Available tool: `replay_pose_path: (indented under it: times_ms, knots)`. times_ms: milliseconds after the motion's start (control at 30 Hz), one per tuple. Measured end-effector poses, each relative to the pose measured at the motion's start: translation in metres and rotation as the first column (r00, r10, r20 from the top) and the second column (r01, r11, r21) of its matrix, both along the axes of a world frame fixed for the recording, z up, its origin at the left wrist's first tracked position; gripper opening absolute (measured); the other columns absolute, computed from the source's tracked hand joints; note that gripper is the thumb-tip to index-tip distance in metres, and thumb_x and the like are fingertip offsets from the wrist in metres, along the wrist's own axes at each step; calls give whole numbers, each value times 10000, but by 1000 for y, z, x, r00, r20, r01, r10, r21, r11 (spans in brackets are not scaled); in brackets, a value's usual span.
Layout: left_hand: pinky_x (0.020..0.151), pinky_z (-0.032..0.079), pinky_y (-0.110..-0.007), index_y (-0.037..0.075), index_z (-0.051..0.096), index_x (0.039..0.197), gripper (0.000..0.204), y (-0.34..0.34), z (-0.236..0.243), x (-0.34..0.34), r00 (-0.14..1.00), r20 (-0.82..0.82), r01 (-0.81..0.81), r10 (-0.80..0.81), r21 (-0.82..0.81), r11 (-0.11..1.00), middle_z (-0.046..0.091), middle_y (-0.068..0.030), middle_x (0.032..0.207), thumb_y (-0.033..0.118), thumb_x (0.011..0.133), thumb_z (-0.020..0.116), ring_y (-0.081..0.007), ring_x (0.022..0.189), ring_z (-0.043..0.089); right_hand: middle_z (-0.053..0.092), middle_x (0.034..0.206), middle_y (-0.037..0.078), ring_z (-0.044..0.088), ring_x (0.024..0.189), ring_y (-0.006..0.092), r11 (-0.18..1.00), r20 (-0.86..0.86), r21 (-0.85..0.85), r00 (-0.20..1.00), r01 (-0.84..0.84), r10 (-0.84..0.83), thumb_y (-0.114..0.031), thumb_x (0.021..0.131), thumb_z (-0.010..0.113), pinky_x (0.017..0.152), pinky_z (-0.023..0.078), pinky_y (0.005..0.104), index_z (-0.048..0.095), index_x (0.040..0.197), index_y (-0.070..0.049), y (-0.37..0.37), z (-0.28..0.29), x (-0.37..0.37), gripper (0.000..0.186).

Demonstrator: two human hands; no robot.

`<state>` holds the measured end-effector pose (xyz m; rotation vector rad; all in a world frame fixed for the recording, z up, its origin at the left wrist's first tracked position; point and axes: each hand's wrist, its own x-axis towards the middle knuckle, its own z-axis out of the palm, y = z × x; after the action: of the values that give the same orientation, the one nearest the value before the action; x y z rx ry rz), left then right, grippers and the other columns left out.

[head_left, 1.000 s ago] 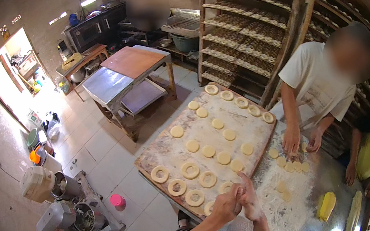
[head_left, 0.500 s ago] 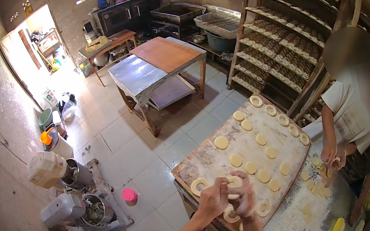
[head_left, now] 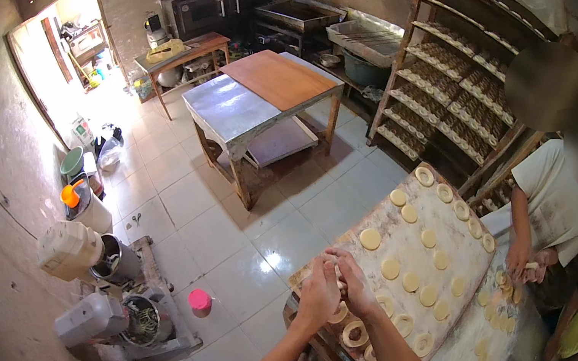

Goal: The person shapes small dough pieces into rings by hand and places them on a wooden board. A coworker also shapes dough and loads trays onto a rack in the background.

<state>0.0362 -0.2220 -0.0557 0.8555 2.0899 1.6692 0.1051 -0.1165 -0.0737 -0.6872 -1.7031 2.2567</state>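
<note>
My left hand (head_left: 317,295) and my right hand (head_left: 354,283) are closed together above the near left edge of a floured board (head_left: 353,215). Between the palms a bit of pale dough (head_left: 341,284) shows; the fingers hide most of it. Under and beside my wrists lie dough rings, one of them a ring with an open middle (head_left: 355,333) and another to its right (head_left: 403,325). Several flat yellow dough rounds (head_left: 390,268) are spread over the middle of the board, and more rings (head_left: 445,192) line its far right side.
At right a co-worker's hands (head_left: 527,266) handle dough over a floured table (head_left: 459,355) with small dough pieces. A rack (head_left: 435,89) of filled trays stands behind. Ahead is a metal-and-wood table (head_left: 218,108); mixers (head_left: 89,316) and a pink container (head_left: 201,302) are at left.
My hands have come together and moved slightly up and left, where they were a little apart before with fingers spread around pale dough. The view has shifted, moving the scene right and down.
</note>
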Motion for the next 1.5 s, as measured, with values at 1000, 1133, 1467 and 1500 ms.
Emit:
replay_pose_path:
  times_ms: [1000,1133,1467,1500]
  knots:
    - [936,452,-595,63,380,1463,744,-24,-68,-46,972,-222,-102,-73,-682,724,548,-264,1238,339,850,701,-447,1154,561,559,1263,212,575,1183,389,542,577,747,780,-386,-241,-489,905,613,1003,428,538,313,1515,-182,-8,-12,-9,746]
    - [1080,391,-534,-61,470,1404,696,-32,-70,-42,908,-408,-136,-93,-498,857,510,-301,1368,356,887,680,-448,1269,490,609,1128,194,596,1133,386,596,203,802,921,38,-333,-336,920,653,967,479,486,380,1462,-81,-7,-8,75,659]
    - [1047,393,-462,-12,524,1277,385,36,-38,96,897,-423,45,-133,-211,976,538,-235,1249,48,900,576,-406,1224,499,678,1032,171,680,787,298,306,238,804,195,511,-951,-143,892,655,708,551,431,679,1084,-55,14,-42,431,212]
    - [1018,419,-439,3,538,1263,365,49,-37,116,890,-402,160,-216,-168,973,556,-214,1226,42,902,577,-375,1175,531,684,974,150,683,806,296,232,165,868,185,439,-969,-154,886,665,734,547,431,683,1087,-67,23,-47,453,220]
